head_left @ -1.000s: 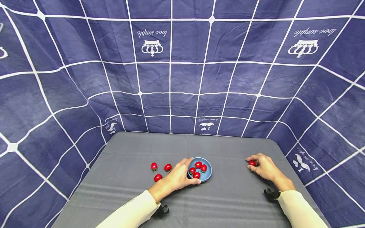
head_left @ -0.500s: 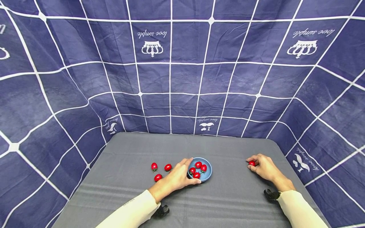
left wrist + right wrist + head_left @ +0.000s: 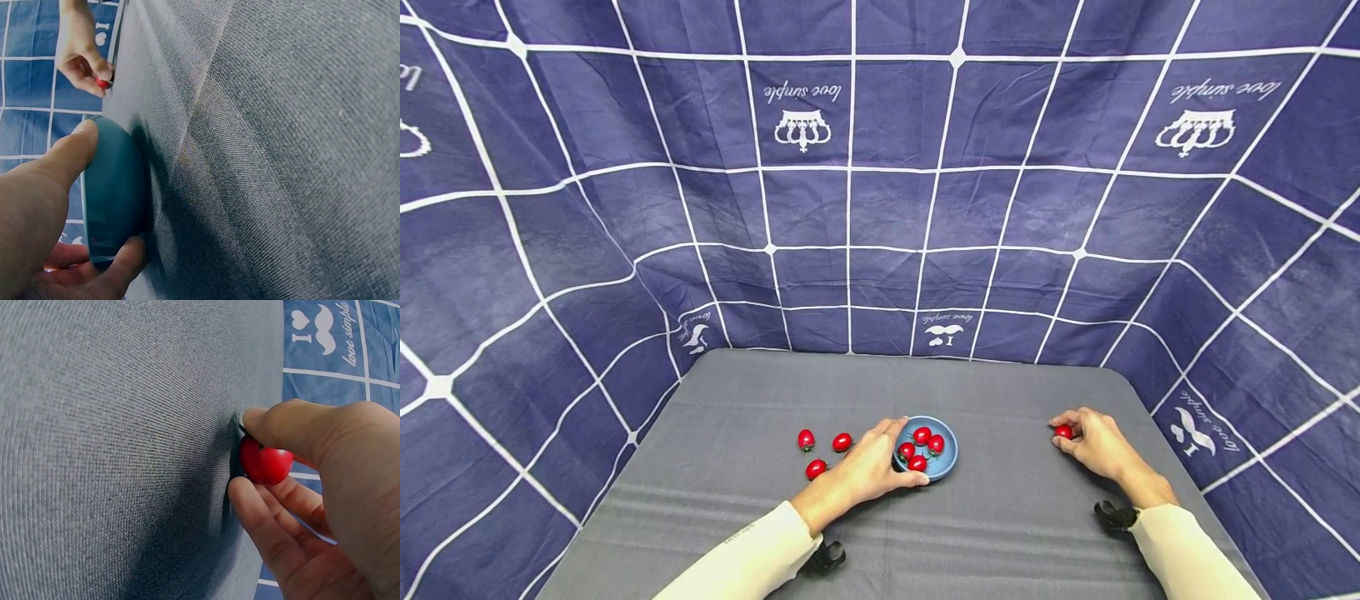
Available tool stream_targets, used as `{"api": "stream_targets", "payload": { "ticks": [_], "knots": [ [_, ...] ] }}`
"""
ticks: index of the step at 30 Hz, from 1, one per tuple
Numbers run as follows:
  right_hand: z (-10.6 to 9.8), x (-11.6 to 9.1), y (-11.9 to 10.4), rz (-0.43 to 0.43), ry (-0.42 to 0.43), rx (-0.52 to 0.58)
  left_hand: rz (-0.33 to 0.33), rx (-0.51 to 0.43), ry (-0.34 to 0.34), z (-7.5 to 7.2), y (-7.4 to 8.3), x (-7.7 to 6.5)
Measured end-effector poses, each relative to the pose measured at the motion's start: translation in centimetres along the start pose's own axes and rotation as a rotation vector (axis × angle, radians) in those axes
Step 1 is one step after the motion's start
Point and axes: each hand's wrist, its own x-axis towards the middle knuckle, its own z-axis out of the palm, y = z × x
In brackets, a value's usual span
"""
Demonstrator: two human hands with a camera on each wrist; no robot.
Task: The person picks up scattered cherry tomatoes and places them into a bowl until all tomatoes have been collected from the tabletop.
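Blue cloth point(image 3: 887, 208), grey tabletop point(image 3: 985, 533), left hand point(image 3: 867, 468) grips bowl point(image 3: 947, 462) (four tomatoes point(image 3: 921, 435) inside) between side edges, right hand point(image 3: 1097, 443) pinches one tomato point(image 3: 267, 464) toward right edge, three loose tomatoes point(image 3: 842, 442) toward left.

Left sleeve point(image 3: 737, 557), bottom of head view, left of centre: long, cream, small dark marking point(image 3: 739, 533) along forearm, too tiny to read. Right sleeve point(image 3: 1187, 550), lower right: matching cream. Black looped strap point(image 3: 829, 557) beside left cuff; another black strap point(image 3: 1116, 516) beside right cuff. Left hand point(image 3: 872, 462), right hand point(image 3: 1096, 443) bare.
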Motion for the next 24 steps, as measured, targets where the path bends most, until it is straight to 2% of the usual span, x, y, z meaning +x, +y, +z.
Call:
{"api": "stream_targets", "payload": {
  "ticks": [13, 24],
  "knots": [
    [0.2, -0.5, -0.9, 0.031, -0.006, 0.066, 0.014, -0.004, 0.012, 0.0, 0.0, -0.1],
    [-0.1, -0.2, -3.2, -0.018, 0.022, 0.081, -0.003, -0.009, 0.005, 0.0, 0.0, -0.1]
  ]
}}
